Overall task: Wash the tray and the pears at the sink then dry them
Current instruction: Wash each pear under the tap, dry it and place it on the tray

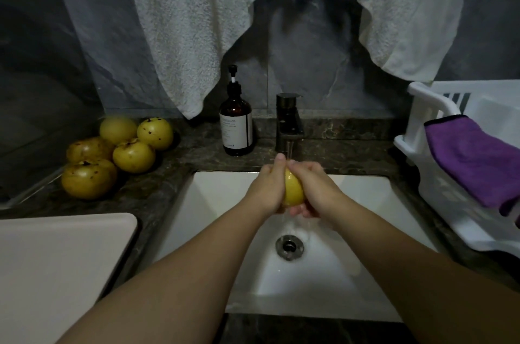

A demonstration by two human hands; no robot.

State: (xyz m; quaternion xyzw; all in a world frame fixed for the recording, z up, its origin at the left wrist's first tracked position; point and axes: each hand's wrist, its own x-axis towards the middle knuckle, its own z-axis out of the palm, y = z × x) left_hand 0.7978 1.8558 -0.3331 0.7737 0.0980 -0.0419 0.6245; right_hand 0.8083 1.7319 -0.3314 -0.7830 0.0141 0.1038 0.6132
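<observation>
I held one pear [293,189] between my two hands, just under the tap [289,124], so the thin water ran over it and fell down to the drain [289,247] of the sink [225,203]. My left hand [267,189] wrapped its left side and my right hand [312,189] cupped the right side and the bottom, fingers curled around it; I think this grip let me rub the skin while the fruit could not slip. Only a narrow yellow strip showed between my hands, so I could not see its stem or spots.

Far to the left of my hands, five other pears [118,155] lay in a heap on the desk [174,175], probably waiting for their turn. Nearer on the left was the pale tray [56,273], cut off by the edge. To the right stood a white rack [427,124] with a purple cloth [475,163] over it, perhaps for drying. The soap bottle [235,124] label was too small to read.
</observation>
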